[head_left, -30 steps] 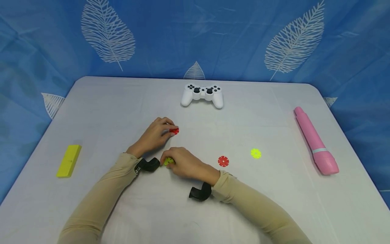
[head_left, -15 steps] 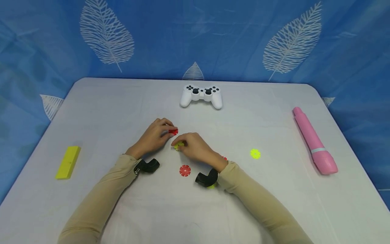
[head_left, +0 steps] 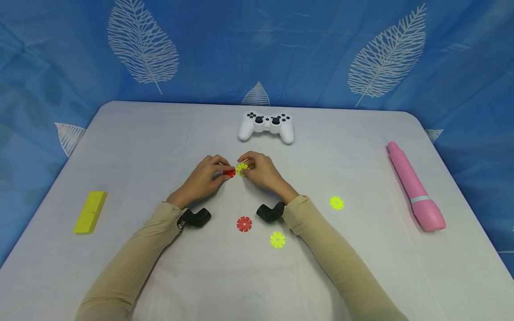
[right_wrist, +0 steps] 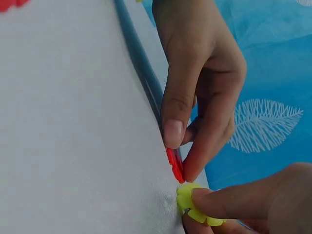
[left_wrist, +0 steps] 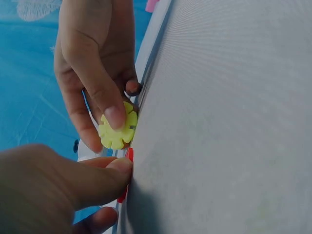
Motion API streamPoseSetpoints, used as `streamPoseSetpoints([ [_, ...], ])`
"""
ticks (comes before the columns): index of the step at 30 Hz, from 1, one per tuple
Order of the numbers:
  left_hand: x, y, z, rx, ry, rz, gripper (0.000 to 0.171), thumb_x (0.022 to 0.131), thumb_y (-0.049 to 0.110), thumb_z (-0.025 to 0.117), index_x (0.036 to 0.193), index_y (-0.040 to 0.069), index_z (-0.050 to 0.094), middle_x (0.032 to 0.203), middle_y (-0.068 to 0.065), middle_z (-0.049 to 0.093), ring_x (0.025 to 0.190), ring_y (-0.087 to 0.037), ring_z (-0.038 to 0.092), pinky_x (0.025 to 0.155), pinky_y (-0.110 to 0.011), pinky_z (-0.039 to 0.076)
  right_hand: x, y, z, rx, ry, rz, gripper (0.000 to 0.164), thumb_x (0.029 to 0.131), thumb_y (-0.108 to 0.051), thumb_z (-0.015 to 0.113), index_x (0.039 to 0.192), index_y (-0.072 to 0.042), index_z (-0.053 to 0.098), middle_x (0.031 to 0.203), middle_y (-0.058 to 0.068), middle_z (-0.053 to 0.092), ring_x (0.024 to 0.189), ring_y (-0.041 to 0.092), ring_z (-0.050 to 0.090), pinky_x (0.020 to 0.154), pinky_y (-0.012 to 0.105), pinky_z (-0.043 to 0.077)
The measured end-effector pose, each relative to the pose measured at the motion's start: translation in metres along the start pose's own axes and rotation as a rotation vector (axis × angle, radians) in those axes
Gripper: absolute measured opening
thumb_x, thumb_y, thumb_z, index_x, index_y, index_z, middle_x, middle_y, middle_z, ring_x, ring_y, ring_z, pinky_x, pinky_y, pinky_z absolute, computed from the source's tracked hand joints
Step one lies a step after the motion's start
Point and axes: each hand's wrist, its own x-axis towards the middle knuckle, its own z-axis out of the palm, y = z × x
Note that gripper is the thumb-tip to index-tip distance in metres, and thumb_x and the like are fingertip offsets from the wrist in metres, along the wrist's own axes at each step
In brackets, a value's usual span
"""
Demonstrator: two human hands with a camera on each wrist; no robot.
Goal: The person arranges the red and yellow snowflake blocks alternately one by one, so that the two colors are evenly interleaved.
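My left hand [head_left: 206,176] pinches a red interlocking disc [head_left: 230,173] between thumb and fingers, low over the white table. Facing it, my right hand [head_left: 263,169] pinches a yellow-green interlocking disc [head_left: 242,168] with slots round its edge. The two discs are edge to edge in the head view. In the left wrist view, the yellow disc [left_wrist: 115,134] shows its broad side, while the red disc [left_wrist: 127,168] is seen nearly edge-on under the left thumb. From the right wrist, the red disc [right_wrist: 174,165] points its edge at the yellow disc [right_wrist: 187,200].
Loose on the table lie a red disc [head_left: 244,224], a yellow disc [head_left: 277,240] and another yellow disc [head_left: 336,203]. A white game controller [head_left: 267,125] stands behind the hands. A yellow block [head_left: 90,212] is at left, a pink microphone-shaped object [head_left: 415,187] at right.
My right hand has carried the yellow disc away from me and rightward, up beside the red one. The left hand has stayed put. Discs nearer the front are uncovered; one red disc is now hidden.
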Motion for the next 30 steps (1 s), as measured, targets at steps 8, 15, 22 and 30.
streamPoseSetpoints([
  [8,0.002,-0.001,0.001,-0.013,0.0,-0.005,0.026,0.086,0.011,0.06,0.111,0.006,0.065,0.11,-0.008,0.057,0.101,-0.024,0.048,0.088,-0.04,0.039,0.004,-0.002,-0.001,-0.127,-0.008,-0.018,0.029,0.081,-0.013,0.065,0.11,-0.008,0.062,0.095,0.009,0.058,0.084,0.017,0.052,0.072,0.025,0.042],
  [15,0.001,0.0,0.0,-0.02,0.007,-0.003,0.026,0.085,0.011,0.06,0.111,0.007,0.065,0.111,-0.009,0.057,0.101,-0.024,0.047,0.086,-0.039,0.04,0.001,-0.003,-0.001,-0.265,-0.035,-0.092,0.036,0.081,-0.018,0.065,0.115,-0.004,0.061,0.105,0.013,0.053,0.092,0.021,0.05,0.081,0.032,0.044],
  [22,0.0,-0.001,0.0,-0.021,0.01,0.001,0.026,0.085,0.011,0.06,0.111,0.006,0.065,0.111,-0.009,0.057,0.1,-0.025,0.048,0.086,-0.04,0.04,-0.011,-0.003,-0.003,-0.44,-0.051,-0.189,0.042,0.085,-0.026,0.06,0.122,-0.008,0.056,0.117,0.01,0.05,0.106,0.022,0.048,0.091,0.034,0.042],
  [30,0.0,0.0,-0.001,-0.011,-0.008,-0.015,0.027,0.086,0.012,0.059,0.112,0.007,0.065,0.111,-0.008,0.057,0.103,-0.024,0.047,0.088,-0.04,0.04,-0.028,0.005,-0.009,-0.531,-0.115,-0.335,0.047,0.088,-0.035,0.056,0.128,-0.011,0.051,0.136,0.006,0.044,0.119,0.022,0.044,0.098,0.039,0.039],
])
